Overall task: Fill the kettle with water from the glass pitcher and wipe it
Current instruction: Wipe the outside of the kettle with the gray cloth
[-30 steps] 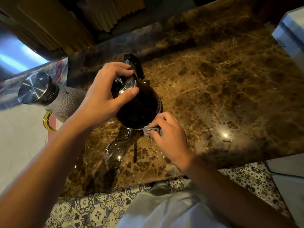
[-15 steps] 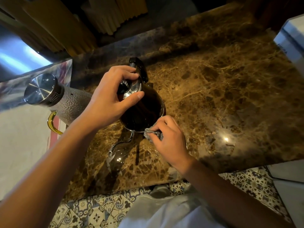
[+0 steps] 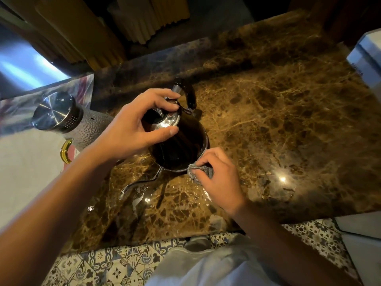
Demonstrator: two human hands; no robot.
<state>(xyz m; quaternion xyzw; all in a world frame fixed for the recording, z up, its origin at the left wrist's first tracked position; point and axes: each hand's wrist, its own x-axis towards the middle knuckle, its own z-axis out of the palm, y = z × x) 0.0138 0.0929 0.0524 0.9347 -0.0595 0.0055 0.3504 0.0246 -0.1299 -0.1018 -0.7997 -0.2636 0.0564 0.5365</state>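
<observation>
left hand (image 3: pixel 132 131) is gripping the kettle (image 3: pixel 181 147) round its lid, from above | right hand (image 3: pixel 218 178) is pinching grey cloth (image 3: pixel 199 172) against kettle's base | marble counter (image 3: pixel 278 124)

Light: dim, warm, from overhead
Glare: small bright spots on the glossy desk (image 3: pixel 282 179)
Shadows: deep along the far edge
Edges: wide-angle bending, soft corners

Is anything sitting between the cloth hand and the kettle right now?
Nothing visible does. The right hand pinches the grey cloth right against the kettle at its lower rim, while the left hand holds its top.
</observation>
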